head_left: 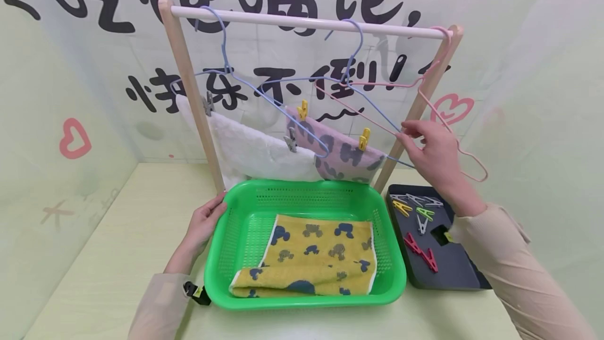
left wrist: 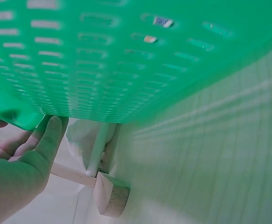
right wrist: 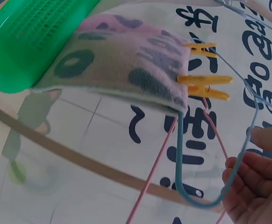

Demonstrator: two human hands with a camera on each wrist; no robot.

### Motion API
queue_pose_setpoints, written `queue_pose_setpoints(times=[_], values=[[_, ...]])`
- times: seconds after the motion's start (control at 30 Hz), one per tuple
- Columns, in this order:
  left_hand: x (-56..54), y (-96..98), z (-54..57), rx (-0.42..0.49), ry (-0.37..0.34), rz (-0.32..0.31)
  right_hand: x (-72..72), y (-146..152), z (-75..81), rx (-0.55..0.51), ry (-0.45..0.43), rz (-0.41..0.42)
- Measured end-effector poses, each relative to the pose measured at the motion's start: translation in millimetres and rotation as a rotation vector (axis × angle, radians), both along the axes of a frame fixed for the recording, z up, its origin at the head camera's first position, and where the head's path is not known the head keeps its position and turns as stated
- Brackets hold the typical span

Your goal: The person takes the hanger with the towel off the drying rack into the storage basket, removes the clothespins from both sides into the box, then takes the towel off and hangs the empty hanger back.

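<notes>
A green plastic basket holds a yellow towel with dark animal prints, its near edge folded. My left hand grips the basket's left rim near the far corner. With thumb and fingertips, my right hand holds the right side of a blue hanger on the rack. Two yellow clothespins fasten a pink patterned towel to this hanger. Left of it, a white towel hangs from another blue hanger by grey clothespins.
A wooden rack with a white rail stands behind the basket. On its right end hangs a pink hanger, crossing behind the blue one. To the basket's right, a dark tray holds several loose clothespins.
</notes>
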State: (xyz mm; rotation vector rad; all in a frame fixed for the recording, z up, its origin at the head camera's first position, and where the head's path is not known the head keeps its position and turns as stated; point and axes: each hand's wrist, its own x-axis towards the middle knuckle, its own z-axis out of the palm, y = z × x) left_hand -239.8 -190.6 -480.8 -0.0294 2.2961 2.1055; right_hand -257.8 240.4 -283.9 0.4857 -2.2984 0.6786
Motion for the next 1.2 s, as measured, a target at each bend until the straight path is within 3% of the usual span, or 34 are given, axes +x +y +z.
queue_pose_setpoints(times=[0.23, 0.6, 0.97, 1.2], values=[[0.8, 1.1, -1.2, -0.005, 0.003, -0.002, -8.9, -15, -1.6, -0.161, -0.062, -0.005], [1.1, 0.0, 1.2, -0.019, 0.01, 0.0, -4.1, -24, 2.1, -0.38, -0.146, -0.025], [2.1, -0.8, 0.9, -0.026, 0.0, 0.005, 7.2, -15, 24.4, -0.514, -0.025, -0.034], [2.1, -0.1, 1.3, -0.028, -0.008, 0.006, 28.5, 9, 33.9, -0.551, 0.046, -0.05]])
